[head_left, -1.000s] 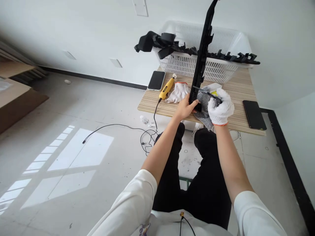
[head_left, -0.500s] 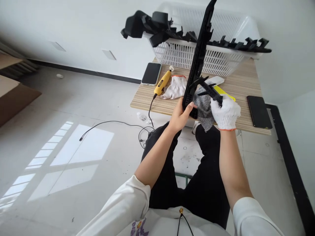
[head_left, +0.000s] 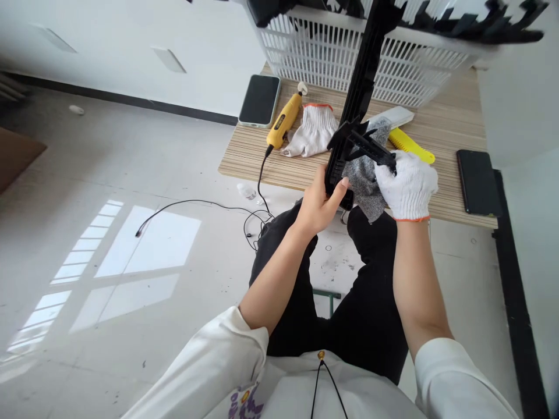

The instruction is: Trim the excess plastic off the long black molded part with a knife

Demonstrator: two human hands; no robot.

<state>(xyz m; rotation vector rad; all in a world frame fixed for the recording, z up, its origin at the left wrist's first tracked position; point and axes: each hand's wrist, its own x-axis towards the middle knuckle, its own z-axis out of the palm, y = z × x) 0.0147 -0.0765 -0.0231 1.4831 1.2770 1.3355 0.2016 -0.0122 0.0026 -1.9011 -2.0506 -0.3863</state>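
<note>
My bare left hand (head_left: 321,203) is closed round the lower end of a long black plastic part (head_left: 360,87) that stands upright against the near edge of the wooden table (head_left: 271,163). My right hand (head_left: 408,186), in a white glove, grips a black tool (head_left: 367,148) pressed against the part's side. Beneath them a grey glove (head_left: 364,180) lies draped over the table edge.
A white basket (head_left: 332,58) with black plastic parts across its rim stands at the back. On the table lie a yellow corded rotary tool (head_left: 283,122), a white glove (head_left: 312,131), a yellow knife (head_left: 410,145) and two phones (head_left: 259,100) (head_left: 478,181). A cable (head_left: 209,206) trails on the floor.
The view has tilted down and closed in on the table. My hands keep their grips; the black tool sits a little higher on the part's side.
</note>
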